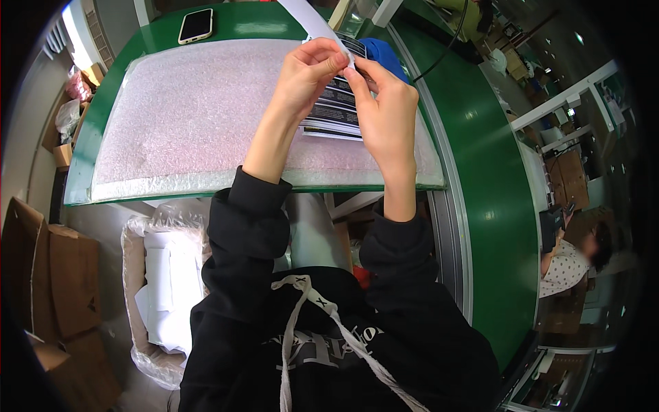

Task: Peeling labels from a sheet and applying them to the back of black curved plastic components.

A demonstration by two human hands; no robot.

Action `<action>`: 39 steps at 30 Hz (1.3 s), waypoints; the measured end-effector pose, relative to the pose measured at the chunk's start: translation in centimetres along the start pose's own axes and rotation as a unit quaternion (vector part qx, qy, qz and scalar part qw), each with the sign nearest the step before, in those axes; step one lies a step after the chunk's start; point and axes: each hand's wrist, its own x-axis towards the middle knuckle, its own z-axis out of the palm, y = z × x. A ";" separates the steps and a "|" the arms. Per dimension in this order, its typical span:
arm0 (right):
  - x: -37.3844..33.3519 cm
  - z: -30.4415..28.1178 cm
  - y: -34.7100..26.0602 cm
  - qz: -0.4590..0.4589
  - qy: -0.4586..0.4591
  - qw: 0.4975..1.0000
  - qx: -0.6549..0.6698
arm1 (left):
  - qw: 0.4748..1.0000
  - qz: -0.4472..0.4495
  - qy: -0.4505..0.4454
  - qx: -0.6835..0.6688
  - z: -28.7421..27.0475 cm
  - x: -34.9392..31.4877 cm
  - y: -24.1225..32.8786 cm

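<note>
Both my hands are raised over the far right part of a foam-covered work mat point(192, 110). A white paper strip point(310, 19) runs up and away from my fingertips. My left hand point(307, 77) pinches it between thumb and fingers. Close beside it, my right hand point(386, 103) pinches the same strip's near end, and the thumbs almost touch. Beneath the hands lies a stack of black-and-white printed sheets point(333, 113), partly hidden by my wrists and fingers. A blue item point(384, 58), perhaps cloth, sits just behind my right hand; its kind is unclear.
A phone point(196, 26) lies on the green table point(257, 15) at the far left. Below the table's left front stands a plastic-lined box point(141, 302) holding white pieces. Cardboard boxes point(72, 275) are farther left. A green belt surface point(491, 185) runs along the right; a person point(566, 268) sits beyond it.
</note>
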 end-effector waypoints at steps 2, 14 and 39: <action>0.0 -0.3 0.0 0.054 -0.030 0.998 -0.001 | 1.000 -0.015 0.001 -0.002 0.0 -0.1 0.1; 1.5 -0.4 1.5 -0.094 0.032 0.991 0.085 | 0.998 -0.027 -0.033 -0.038 0.4 -0.5 0.2; 16.1 -8.3 6.1 -0.367 0.362 0.857 -0.015 | 0.822 -0.188 0.022 0.537 7.3 3.8 9.7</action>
